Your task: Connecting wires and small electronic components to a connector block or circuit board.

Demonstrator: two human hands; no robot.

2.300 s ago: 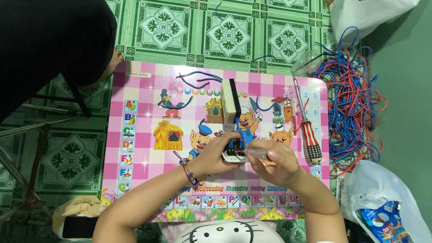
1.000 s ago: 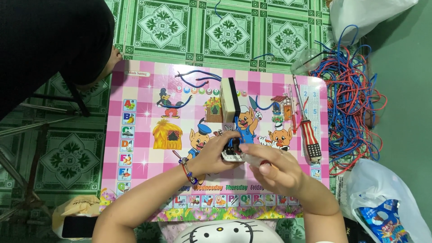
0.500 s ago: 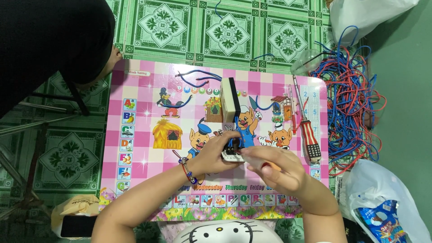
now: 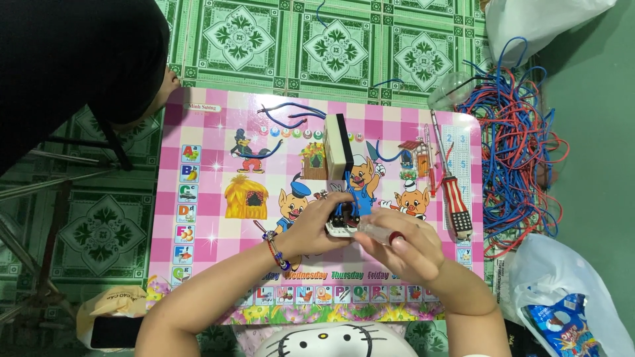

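Now left hand (image 4: 316,228) gripping white switch (image 4: 340,229), right hand (image 4: 403,248) clasping clear-handled screwdriver (image 4: 378,232).

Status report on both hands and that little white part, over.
Left hand gripping the small white part on the pink table. Right hand holding a clear-handled tool against it. Red-striped screwdriver and upright block lie apart, nothing blocking.

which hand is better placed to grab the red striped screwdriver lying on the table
Right, likely. The right hand is nearer the red-striped screwdriver by the table's right edge, though it holds a clear-handled tool. The left hand grips the white switch part.
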